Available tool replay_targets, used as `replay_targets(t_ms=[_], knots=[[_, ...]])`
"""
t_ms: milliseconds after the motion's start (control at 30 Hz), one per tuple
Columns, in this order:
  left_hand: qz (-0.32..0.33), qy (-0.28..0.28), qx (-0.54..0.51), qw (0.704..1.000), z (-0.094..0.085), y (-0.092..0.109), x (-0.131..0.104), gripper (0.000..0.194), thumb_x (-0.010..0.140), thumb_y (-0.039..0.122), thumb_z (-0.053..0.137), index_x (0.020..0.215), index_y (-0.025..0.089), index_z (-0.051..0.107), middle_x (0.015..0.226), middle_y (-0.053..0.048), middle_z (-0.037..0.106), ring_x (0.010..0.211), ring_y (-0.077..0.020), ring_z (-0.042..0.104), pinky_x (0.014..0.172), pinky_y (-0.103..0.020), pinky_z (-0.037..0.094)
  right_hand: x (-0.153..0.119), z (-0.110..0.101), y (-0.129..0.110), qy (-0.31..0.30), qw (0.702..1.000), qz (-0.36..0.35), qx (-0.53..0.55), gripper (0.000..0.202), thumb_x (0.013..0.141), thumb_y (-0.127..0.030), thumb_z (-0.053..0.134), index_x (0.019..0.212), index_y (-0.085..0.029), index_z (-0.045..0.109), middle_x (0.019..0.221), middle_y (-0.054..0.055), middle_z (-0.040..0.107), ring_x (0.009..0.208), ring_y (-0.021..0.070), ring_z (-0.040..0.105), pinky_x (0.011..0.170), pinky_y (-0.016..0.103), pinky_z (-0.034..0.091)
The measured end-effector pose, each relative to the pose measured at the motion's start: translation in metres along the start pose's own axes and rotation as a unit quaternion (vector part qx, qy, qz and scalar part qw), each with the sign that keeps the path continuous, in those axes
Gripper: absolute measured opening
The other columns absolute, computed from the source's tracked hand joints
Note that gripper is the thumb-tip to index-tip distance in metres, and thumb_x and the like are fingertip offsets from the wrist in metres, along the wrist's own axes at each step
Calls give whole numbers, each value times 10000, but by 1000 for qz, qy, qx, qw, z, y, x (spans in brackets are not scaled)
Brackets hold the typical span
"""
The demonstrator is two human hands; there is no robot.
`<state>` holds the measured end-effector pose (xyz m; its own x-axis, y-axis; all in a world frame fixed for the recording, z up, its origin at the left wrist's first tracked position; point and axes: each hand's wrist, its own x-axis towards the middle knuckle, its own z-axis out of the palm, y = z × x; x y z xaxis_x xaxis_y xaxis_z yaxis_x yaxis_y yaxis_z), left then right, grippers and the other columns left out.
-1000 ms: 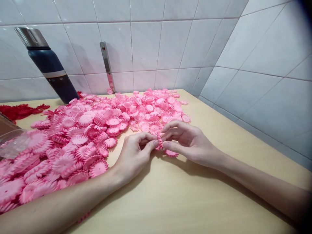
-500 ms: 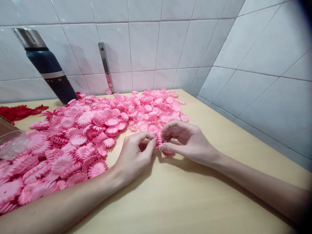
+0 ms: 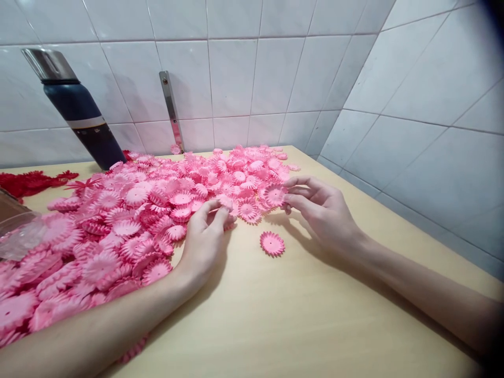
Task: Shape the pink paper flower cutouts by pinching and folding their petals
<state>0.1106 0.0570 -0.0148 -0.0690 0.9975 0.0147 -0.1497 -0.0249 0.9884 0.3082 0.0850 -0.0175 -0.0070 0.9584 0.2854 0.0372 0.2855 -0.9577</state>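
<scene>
Between the fingertips of my right hand (image 3: 321, 207) is a pink fabric flower disc (image 3: 274, 195) with a fringed edge, held up off the table. My left hand (image 3: 207, 236) pinches another pink flower piece (image 3: 226, 202), partly covered by the fingers. A single flower disc (image 3: 272, 244) lies flat on the table between and below the two hands. Just beyond them, a large heap of similar pink discs (image 3: 177, 178) spreads along the left and back of the table.
A dark blue bottle (image 3: 87, 113) with a metal cap stands at the back left. Red flower pieces (image 3: 29, 181) and a clear plastic container (image 3: 21, 233) lie at the left. A metal strip (image 3: 170, 105) is fixed to the tiled wall behind the wooden table (image 3: 283, 315).
My hands have moved apart, each with a pink flower piece in its fingers. The left went left, the right moved right and up. The lone disc on the table now shows fully.
</scene>
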Motion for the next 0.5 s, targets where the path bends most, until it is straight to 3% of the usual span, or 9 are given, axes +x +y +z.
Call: replay_targets(t_ms=[100,167,333,500], knots=[[30,12,57,998,0,1,1,354,781,244,666,1119,148,627,1298,-125,592,1205,-212,555,1043,-343,422,-6,5,-4,-52,998,14,15,124,805,-238,642,914,-198,600,730,-2,598,633,125,561,604,269,483],[61,-19,82,995,0,2,-2,429,759,220,697,1179,160,630,1401,-115,519,1310,-213,467,1110,-342,357,-11,10,-7,-90,995,26,23,120,830,-253,620,930,-197,584,715,-3,592,618,124,554,589,268,476],[43,-158,26,986,0,5,-12,463,727,209,746,1181,190,653,1298,-93,617,1190,-246,584,999,-378,496,-18,15,-12,-187,980,40,44,195,892,-299,576,1055,-217,510,666,-17,584,638,146,583,589,282,473],[33,-179,9,983,0,6,-15,368,763,228,721,1126,181,682,1112,-80,718,1009,-233,683,845,-321,577,-21,17,-10,-218,974,49,33,191,902,-310,574,1048,-231,481,752,0,624,673,146,603,582,276,472]])
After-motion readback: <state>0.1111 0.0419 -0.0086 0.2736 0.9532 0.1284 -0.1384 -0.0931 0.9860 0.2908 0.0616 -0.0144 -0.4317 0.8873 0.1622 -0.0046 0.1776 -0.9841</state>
